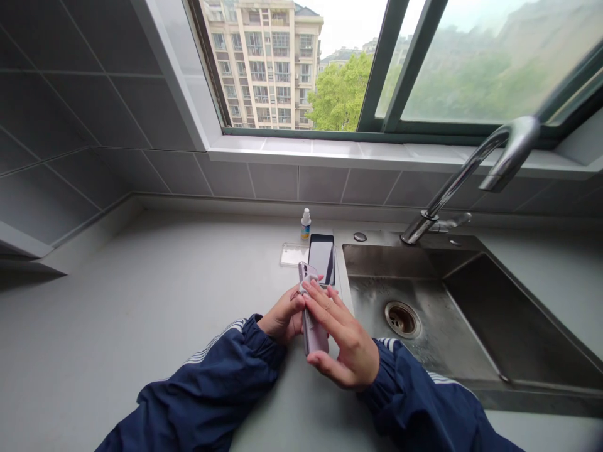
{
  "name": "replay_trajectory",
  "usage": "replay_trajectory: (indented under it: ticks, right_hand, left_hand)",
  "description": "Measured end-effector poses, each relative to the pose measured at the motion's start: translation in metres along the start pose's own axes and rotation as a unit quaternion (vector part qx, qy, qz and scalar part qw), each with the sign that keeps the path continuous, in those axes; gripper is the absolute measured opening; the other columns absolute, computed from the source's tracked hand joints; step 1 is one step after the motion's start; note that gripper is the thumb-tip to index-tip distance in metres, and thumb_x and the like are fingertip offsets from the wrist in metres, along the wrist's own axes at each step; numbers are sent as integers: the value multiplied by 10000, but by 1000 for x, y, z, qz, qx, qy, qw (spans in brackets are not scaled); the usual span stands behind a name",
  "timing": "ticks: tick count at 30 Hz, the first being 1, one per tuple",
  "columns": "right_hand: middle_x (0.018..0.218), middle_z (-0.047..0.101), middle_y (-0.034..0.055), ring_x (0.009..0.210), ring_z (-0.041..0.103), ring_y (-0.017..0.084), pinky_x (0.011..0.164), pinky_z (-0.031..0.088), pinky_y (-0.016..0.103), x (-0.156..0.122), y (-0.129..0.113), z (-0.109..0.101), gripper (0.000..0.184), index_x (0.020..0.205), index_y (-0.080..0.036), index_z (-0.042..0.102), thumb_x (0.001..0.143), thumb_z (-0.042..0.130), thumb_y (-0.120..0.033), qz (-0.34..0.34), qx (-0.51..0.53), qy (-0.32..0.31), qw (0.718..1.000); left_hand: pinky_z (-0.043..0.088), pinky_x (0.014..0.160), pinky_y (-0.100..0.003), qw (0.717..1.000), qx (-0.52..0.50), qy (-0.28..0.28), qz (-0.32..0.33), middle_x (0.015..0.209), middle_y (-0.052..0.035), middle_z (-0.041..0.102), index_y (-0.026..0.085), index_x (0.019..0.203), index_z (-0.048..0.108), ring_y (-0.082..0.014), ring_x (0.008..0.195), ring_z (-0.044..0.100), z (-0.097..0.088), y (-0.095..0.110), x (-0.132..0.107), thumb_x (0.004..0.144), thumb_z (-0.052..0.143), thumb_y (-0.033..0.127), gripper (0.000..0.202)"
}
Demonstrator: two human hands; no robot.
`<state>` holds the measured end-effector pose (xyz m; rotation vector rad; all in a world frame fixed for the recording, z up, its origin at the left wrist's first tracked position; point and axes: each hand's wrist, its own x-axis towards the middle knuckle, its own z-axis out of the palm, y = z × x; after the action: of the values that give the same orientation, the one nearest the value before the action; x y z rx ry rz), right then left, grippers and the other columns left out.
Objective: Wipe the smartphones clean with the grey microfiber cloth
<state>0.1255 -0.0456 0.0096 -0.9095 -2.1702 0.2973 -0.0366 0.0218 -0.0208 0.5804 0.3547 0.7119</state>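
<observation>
My left hand [285, 312] is closed around a pale pinkish-purple smartphone [315, 340], its back and camera lenses turned up toward me. Fingertips of my right hand [347, 339] press a small white wipe [308, 280] against the upper part of the phone's back, near the lenses. The fingers cover most of the wipe. Just beyond the hands a second, dark-edged phone [322, 254] lies flat on the counter. A clear phone case [293, 254] lies to its left. Behind them stands a small white bottle [306, 223] with a blue and yellow label.
The light counter [141, 301] stretches to the left. On the right is a steel sink [396, 282] with a drain [402, 319] and a chrome faucet [471, 166]. A round metal cap [360, 236] sits on its rim. The window sill [330, 149] runs along the back.
</observation>
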Motion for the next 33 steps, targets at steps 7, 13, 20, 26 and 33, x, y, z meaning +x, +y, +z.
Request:
replay_trajectory:
  ticks: [7,13,20,26,33]
  right_hand:
    - [1483,528,127,1423,447,265,1237,247,554,-1,-1,9,623,1543,-177,325,963,550,-139,19,-8,64,998]
    - [1370,640,64,1264,620,219,1146,471,419,-2,2,14,559,1432,-243,518,915,595,-44,49,37,144,988]
    - [1368,643,56,1254,628,218,1112,494,340,-3,0,17,502,1399,-238,572,925,562,-73,116,69,153,979]
    - [1091,757,49,944,726,242,890,590,361,3,4,11,408,1293,-222,667,902,696,-336,356,297,208,862]
    - [953,754,91,771,719,202,724,591,321,11,11,12,579,1179,-136,674,753,816,-501,452,519,196,698]
  left_hand:
    - [501,984,-544,994,-72,67,48,1335,-178,628,162,1222,615,-369,1052,698,-2,21,7,708,768,636,716]
    - [590,796,-437,990,-21,132,39,1272,-164,662,193,1214,561,-282,905,739,-4,22,7,766,750,588,626]
    - [592,712,-476,986,83,123,70,1229,-140,682,281,1222,449,-373,976,725,2,15,5,690,788,629,720]
    - [535,903,-462,990,59,99,77,1300,-156,632,272,1328,469,-310,1075,685,11,25,5,809,594,724,699]
    - [507,950,-460,993,4,75,91,1241,-88,673,394,1544,280,-266,1036,687,19,24,2,891,444,729,752]
